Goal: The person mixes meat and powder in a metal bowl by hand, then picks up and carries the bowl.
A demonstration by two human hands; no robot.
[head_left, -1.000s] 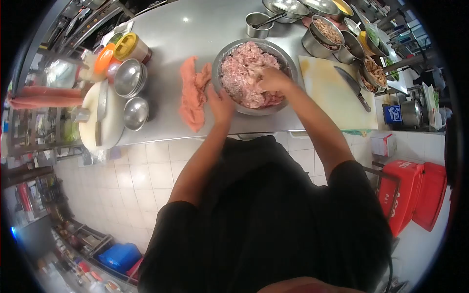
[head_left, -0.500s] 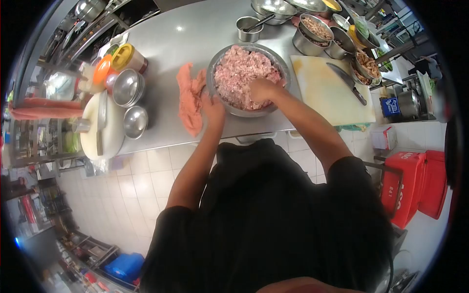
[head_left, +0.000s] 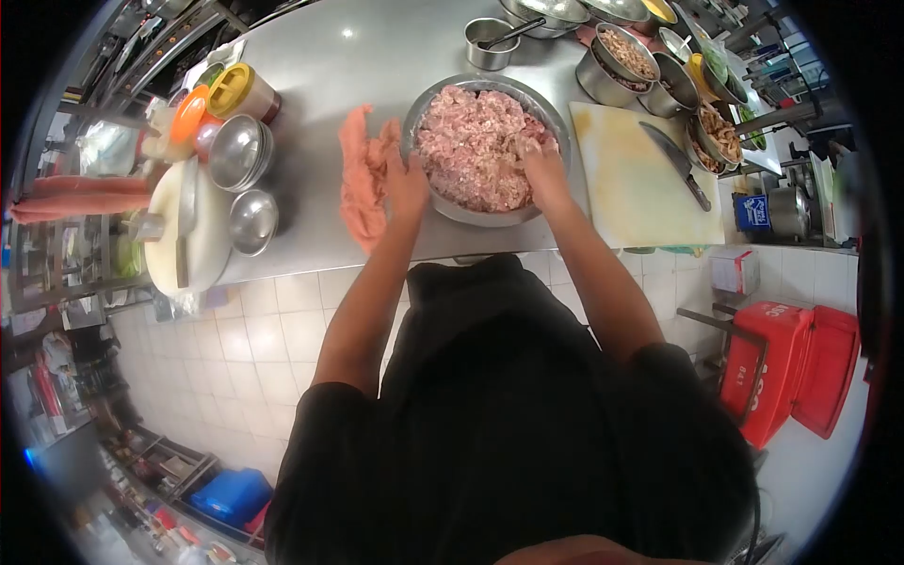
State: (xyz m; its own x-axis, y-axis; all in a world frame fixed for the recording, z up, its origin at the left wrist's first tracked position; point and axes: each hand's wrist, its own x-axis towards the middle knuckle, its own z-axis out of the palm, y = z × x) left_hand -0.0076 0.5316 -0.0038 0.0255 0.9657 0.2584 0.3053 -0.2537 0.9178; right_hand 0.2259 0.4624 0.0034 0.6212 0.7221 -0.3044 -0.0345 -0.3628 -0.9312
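Note:
A large metal bowl point(head_left: 441, 211) on the steel table is heaped with pink minced meat point(head_left: 476, 141). My left hand point(head_left: 407, 188) grips the bowl's left rim, right beside a crumpled orange cloth point(head_left: 360, 193). Inside the bowl's right side, my right hand point(head_left: 544, 174) rests against the mince. Its fingers look somewhat apart, with pale bits of meat stuck to them. To the right of the bowl lies a white cutting board point(head_left: 621, 188) with a dark-bladed knife point(head_left: 673, 160) on it.
A small metal pot point(head_left: 490, 52) with a handled utensil stands behind the bowl. Pots of chopped food point(head_left: 626, 56) crowd the back right. At left are stacked metal bowls point(head_left: 237, 155), a yellow-lidded jar point(head_left: 235, 94) and a round white board point(head_left: 202, 235) holding a cleaver point(head_left: 187, 212).
My right hand has come up out of the mince and shifted toward the bowl's right side. My left hand has moved up slightly along the left rim. The view has shifted a little.

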